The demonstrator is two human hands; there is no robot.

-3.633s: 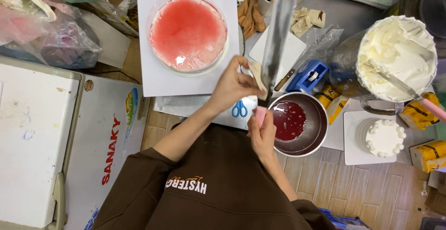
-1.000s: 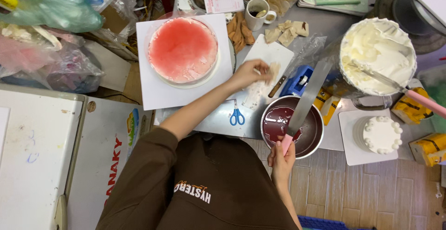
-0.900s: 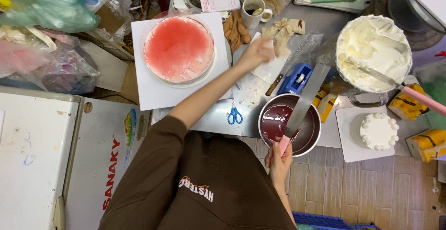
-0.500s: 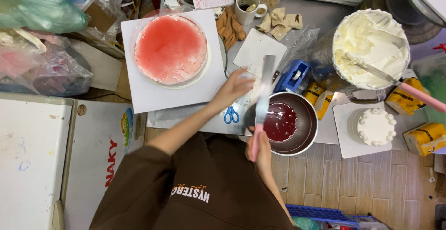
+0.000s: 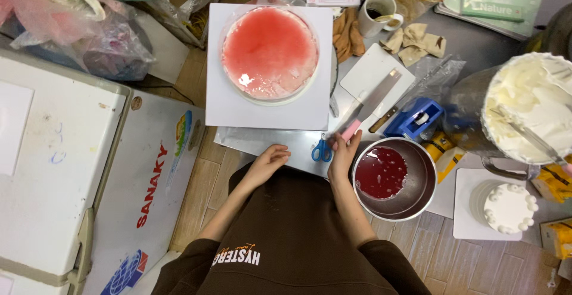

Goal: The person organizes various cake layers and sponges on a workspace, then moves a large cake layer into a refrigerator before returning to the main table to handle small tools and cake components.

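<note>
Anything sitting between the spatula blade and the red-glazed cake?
Nothing visible. The right hand holds the pink-handled spatula, blade over the small white board; only bare cake board lies between it and the glazed cake.

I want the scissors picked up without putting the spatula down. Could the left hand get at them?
Probably yes. The left hand rests empty at the table edge, just beside the blue-handled scissors, with nothing between them. The right hand holding the pink-handled spatula sits on their other side.

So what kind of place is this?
Most likely a small cake-decorating workspace: a red-glazed cake on a white board, a big bowl of whipped cream, and a palette knife in the right hand.
</note>
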